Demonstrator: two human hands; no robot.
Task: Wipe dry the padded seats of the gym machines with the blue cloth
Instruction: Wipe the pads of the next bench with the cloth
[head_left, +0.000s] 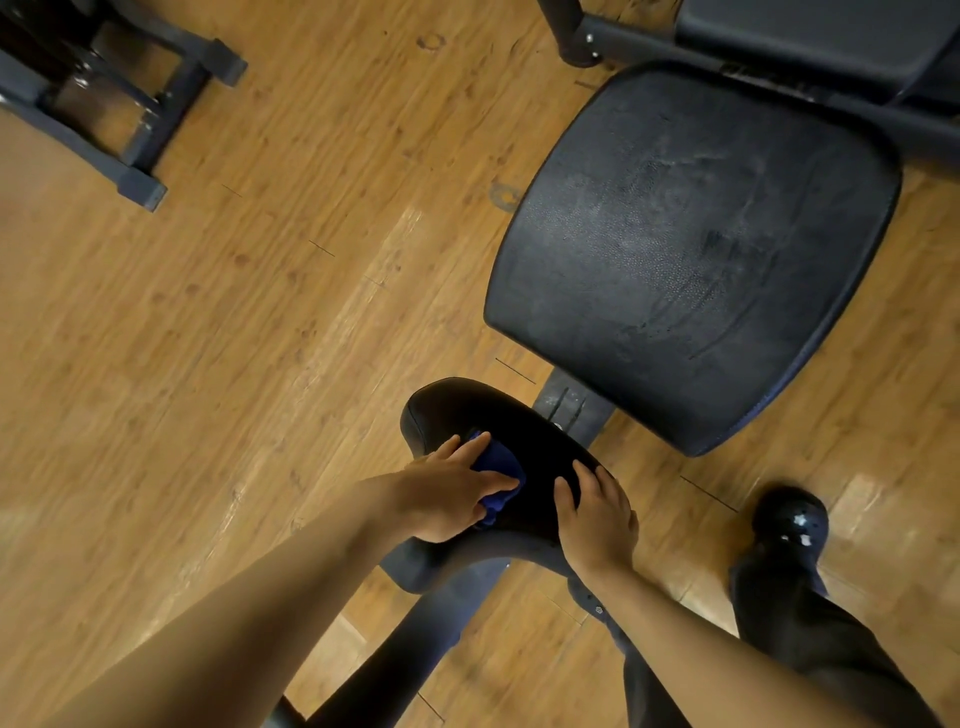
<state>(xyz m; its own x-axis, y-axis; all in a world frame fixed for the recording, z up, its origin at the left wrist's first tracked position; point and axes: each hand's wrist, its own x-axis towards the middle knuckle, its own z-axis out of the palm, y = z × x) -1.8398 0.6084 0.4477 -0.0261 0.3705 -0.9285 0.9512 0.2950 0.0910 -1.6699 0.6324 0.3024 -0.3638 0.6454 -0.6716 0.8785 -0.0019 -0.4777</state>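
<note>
Head view, looking steeply down. Landmark for all positions: the small black pad (483, 415), a narrow curved cushion on a dark metal frame (441, 603) low in the middle of the view. Left hand (447, 493) lies on the near-left part of the small black pad, with the blue cloth (501, 467) bunched under it; fingers extended and slightly spread over the cloth, thumb tucked beneath its near edge, so the cloth is pinched between thumb and fingers and pressed onto the pad surface. Only a dark-blue fold of the cloth shows past the fingers, toward the pad's centre. Right hand (597, 514) rests on the near-right end of the same pad, fingers fairly straight and close together, draped over the pad's edge; it holds nothing. The two hands are near each other but apart, with bare black padding between them. Beyond the pad, up and to the right, sits the large padded seat (691, 249), black, rounded-square, with faint pale streaks and smears across its textured top. A second dark cushion (810, 36) shows partly at the far top right. Right of the pad, a black shoe (789, 519) and dark trouser leg stand on the wooden floor (260, 312). Far to the upper left, the dark base of another machine (104, 93).
</note>
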